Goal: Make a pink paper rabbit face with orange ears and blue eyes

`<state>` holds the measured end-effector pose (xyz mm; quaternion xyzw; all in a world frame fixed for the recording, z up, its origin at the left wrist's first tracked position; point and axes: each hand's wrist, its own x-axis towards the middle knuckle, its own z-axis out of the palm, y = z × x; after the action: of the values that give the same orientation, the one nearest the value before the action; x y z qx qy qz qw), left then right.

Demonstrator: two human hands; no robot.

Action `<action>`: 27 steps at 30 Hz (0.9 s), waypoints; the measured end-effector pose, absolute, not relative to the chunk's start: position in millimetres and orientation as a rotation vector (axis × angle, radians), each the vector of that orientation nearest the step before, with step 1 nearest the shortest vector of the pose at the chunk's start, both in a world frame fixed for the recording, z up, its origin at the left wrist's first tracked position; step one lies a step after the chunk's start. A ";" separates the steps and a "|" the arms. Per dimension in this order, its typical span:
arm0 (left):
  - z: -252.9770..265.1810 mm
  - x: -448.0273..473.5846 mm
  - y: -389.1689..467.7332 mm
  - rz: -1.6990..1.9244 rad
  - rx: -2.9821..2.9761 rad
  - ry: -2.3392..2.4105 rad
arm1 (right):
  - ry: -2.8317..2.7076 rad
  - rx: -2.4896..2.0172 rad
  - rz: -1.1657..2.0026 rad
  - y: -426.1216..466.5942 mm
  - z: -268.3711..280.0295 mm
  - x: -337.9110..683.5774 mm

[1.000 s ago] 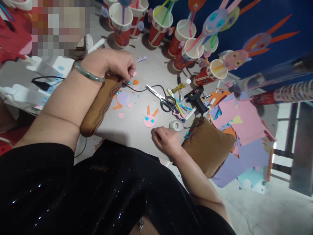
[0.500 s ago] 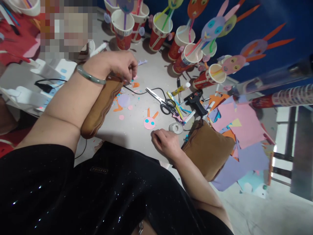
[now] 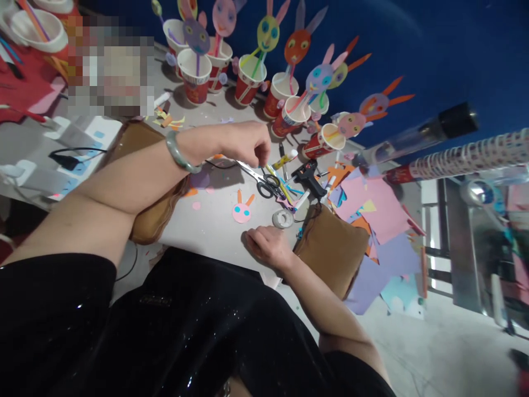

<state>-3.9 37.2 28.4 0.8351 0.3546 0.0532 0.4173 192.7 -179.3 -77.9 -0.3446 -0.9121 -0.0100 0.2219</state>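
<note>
My left hand (image 3: 247,142), with a green bangle (image 3: 178,151) on the wrist, hangs over the table with its fingers bent down and pinched together. What is between the fingertips, if anything, is too small to make out. Just below them lie black-handled scissors (image 3: 264,183) and a yellow marker (image 3: 285,159). My right hand (image 3: 270,247) rests on the table's front part, loosely closed, with nothing seen in it. In front of it lies a pink paper rabbit face (image 3: 241,213) with blue eyes and orange ears. A roll of tape (image 3: 283,219) sits beside this hand.
Paper cups (image 3: 195,77) with paper rabbit heads on straws line the back. A black glue gun (image 3: 309,179), brown cushions (image 3: 333,248) and coloured paper sheets (image 3: 374,204) lie to the right. At left are a power strip (image 3: 88,146) and a person, blurred out.
My left hand has moved right, from over the paper scraps to above the scissors. The right hand stays put on the table. The view has turned somewhat to the right.
</note>
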 end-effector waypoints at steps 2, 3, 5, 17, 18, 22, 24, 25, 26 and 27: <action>26.7 -2.1 37.3 0.209 2.063 0.832 | -2.514 -0.936 -0.070 -181.1 -78.3 193.5; 23.8 -3.3 37.2 0.245 2.030 0.818 | -2.510 -0.924 -0.090 -182.0 -78.4 193.9; 14.9 -7.3 35.4 0.291 1.935 0.829 | -2.508 -0.898 -0.114 -183.7 -78.6 194.6; -5.4 -9.5 0.7 0.307 1.766 0.839 | -2.552 -0.757 -0.215 -191.4 -71.3 200.6; -3.4 -9.1 2.1 0.323 1.755 0.841 | -2.560 -0.744 -0.214 -189.7 -65.0 201.7; 3.4 -5.2 7.4 0.382 1.769 0.879 | -2.589 -0.785 -0.220 -168.9 -35.0 208.8; 3.3 -2.9 6.6 0.396 1.786 0.907 | -2.528 -0.933 -0.217 -150.9 -23.3 212.6; 2.0 -2.0 5.1 0.401 1.781 0.919 | -2.462 -1.019 -0.147 -141.2 -19.4 213.9; -0.3 -1.2 3.1 0.401 1.759 0.931 | -2.362 -1.124 -0.049 -131.7 -17.1 214.7; -3.4 -0.6 0.9 0.395 1.719 0.939 | -2.237 -1.252 0.047 -123.0 -16.5 214.9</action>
<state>-0.6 0.9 -3.4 0.7235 0.3952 0.1662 0.5411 214.9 -123.0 -16.5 -0.4683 -0.8362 0.0177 0.2849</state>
